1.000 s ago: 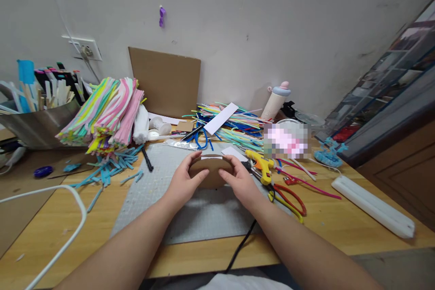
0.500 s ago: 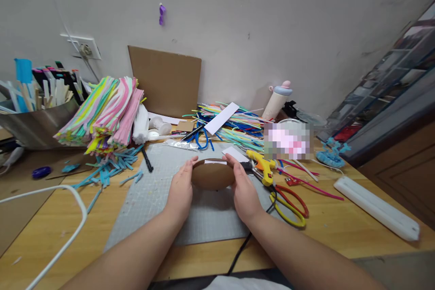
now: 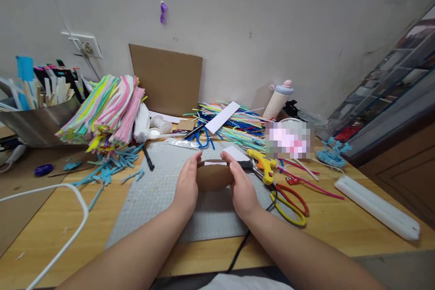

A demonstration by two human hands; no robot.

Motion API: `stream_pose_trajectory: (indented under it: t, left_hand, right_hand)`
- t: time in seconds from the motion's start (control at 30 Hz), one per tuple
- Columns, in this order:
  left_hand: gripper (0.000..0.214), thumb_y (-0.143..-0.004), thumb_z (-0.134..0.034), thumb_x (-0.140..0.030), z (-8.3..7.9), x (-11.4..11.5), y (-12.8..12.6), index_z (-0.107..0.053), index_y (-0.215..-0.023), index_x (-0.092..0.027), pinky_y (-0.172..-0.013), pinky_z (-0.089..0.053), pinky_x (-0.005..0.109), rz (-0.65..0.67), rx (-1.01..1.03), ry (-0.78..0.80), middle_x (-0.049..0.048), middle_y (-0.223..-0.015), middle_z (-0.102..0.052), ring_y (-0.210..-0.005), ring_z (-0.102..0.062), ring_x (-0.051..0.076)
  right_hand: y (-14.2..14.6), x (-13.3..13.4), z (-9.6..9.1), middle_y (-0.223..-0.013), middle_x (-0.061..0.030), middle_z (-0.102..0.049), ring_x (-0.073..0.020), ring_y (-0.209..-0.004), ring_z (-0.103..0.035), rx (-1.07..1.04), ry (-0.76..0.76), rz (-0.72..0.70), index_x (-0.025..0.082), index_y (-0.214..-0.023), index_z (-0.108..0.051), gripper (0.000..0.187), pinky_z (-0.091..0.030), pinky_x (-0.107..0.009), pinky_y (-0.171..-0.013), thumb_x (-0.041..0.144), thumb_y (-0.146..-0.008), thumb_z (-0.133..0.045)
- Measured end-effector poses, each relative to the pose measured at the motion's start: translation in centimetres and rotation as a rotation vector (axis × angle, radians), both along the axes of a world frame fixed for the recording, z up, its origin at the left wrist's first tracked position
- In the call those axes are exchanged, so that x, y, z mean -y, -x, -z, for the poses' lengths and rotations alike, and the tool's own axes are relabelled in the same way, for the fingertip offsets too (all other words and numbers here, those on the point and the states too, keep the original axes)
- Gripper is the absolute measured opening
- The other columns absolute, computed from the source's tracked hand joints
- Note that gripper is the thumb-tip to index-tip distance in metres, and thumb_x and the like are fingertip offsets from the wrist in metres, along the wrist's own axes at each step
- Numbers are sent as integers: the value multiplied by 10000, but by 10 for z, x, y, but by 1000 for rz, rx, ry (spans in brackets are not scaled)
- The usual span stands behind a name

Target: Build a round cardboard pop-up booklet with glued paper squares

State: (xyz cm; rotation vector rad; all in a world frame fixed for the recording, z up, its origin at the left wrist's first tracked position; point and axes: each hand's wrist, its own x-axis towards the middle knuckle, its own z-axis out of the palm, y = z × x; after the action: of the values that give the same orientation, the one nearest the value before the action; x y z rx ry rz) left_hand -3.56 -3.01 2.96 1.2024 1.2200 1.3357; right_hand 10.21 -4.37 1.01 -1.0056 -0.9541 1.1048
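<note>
A rounded piece of brown cardboard (image 3: 214, 177) is held between my two hands over the grey cutting mat (image 3: 149, 208). My left hand (image 3: 186, 182) presses on its left edge, and my right hand (image 3: 244, 186) grips the right edge. Most fingers are hidden behind the piece. Its upper edge curves, and a strip of white shows just behind it. Beyond my right hand lies a white paper piece (image 3: 234, 153). Close by on the right are a yellow glue gun (image 3: 263, 164) and scissors (image 3: 292, 208) with red and yellow handles.
Bundled pastel pipe cleaners (image 3: 108, 108) stand at the left beside a metal container (image 3: 44, 124) of sticks. Loose pipe cleaners (image 3: 234, 120) lie at the back. A bottle (image 3: 277, 102) leans by the wall. A white power strip (image 3: 377, 208) lies right; a white cable (image 3: 79, 204) loops at left.
My hands have come closer together around the cardboard, with the left hand shifting right. The cardboard looks narrower and more bent. The view has shifted slightly.
</note>
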Motion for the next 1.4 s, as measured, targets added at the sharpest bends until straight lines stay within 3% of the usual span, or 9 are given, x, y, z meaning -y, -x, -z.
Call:
stream_pose_trajectory:
  t: [0.4, 0.57, 0.67, 0.77, 0.87, 0.97, 1.1, 1.23, 1.4]
  left_hand:
    - [480, -943, -333, -447, 6, -3, 0, -590, -1210, -143, -1038, -411, 384, 33, -17, -76, 108, -1277, -628, -1195, -560, 228]
    - [473, -941, -322, -444, 2, -3, 1, -624, -1167, -159, -1018, -418, 390, 43, -54, -78, 98, -1223, -657, -1155, -580, 237]
    - [448, -933, -340, -432, -1, -5, 4, -671, -1081, -168, -949, -456, 401, 59, -92, -75, 93, -1123, -695, -1077, -610, 257]
    - [421, -926, -367, -443, -4, -7, 9, -669, -1043, -174, -860, -486, 404, 54, -114, -91, 94, -1053, -701, -984, -632, 265]
    - [335, -868, -518, -449, -10, -5, 17, -641, -1069, -211, -946, -433, 399, 29, -137, -184, 75, -1137, -645, -1073, -580, 257]
    - [264, -756, -706, -364, -19, 1, 23, -674, -992, -249, -1059, -330, 378, 37, -270, -416, 49, -1198, -574, -1192, -489, 250]
    - [103, -783, -706, -302, -25, 8, 23, -704, -881, -273, -1027, -350, 395, 71, -463, -596, 44, -1178, -572, -1160, -490, 247]
    - [57, -804, -676, -298, -24, 9, 22, -714, -776, -265, -986, -382, 405, 73, -458, -561, 46, -1104, -610, -1113, -514, 254]
    - [107, -770, -684, -309, -23, 3, 23, -685, -697, -231, -967, -395, 391, 30, -273, -410, 47, -1032, -615, -1048, -557, 246]
  right_hand:
    - [4, 0, -8, -1365, -66, -578, -246, -1317, -459, 48, 12, -1, 230, -1211, -631, 483, -297, -431, -1128, 560, -875, -522]
    - [3, 2, -11, -1353, -68, -583, -252, -1301, -468, 80, 20, -8, 233, -1188, -634, 467, -330, -420, -1099, 562, -891, -489]
    - [-2, 2, -14, -1291, -68, -610, -251, -1193, -543, 202, -8, -52, 245, -1194, -602, 426, -420, -403, -994, 527, -910, -454]
    - [-6, 1, -15, -1073, -53, -669, -254, -995, -602, 342, -51, -83, 231, -1069, -612, 332, -462, -378, -871, 433, -806, -631]
    - [-8, 1, -17, -897, -23, -659, -233, -868, -589, 388, -76, -77, 216, -931, -612, 248, -457, -351, -801, 355, -742, -693]
    - [-7, 4, -18, -837, -7, -639, -209, -802, -575, 416, -104, -103, 217, -923, -612, 219, -451, -324, -740, 339, -757, -685]
    - [-4, 9, -20, -813, -3, -630, -195, -769, -573, 441, -146, -139, 224, -917, -625, 190, -446, -308, -706, 336, -775, -684]
    - [-3, 11, -22, -824, -9, -642, -198, -777, -577, 453, -161, -151, 226, -900, -635, 166, -448, -315, -714, 304, -766, -692]
    - [-5, 8, -20, -789, 5, -621, -193, -756, -556, 423, -108, -126, 221, -885, -628, 171, -435, -305, -698, 296, -746, -692]
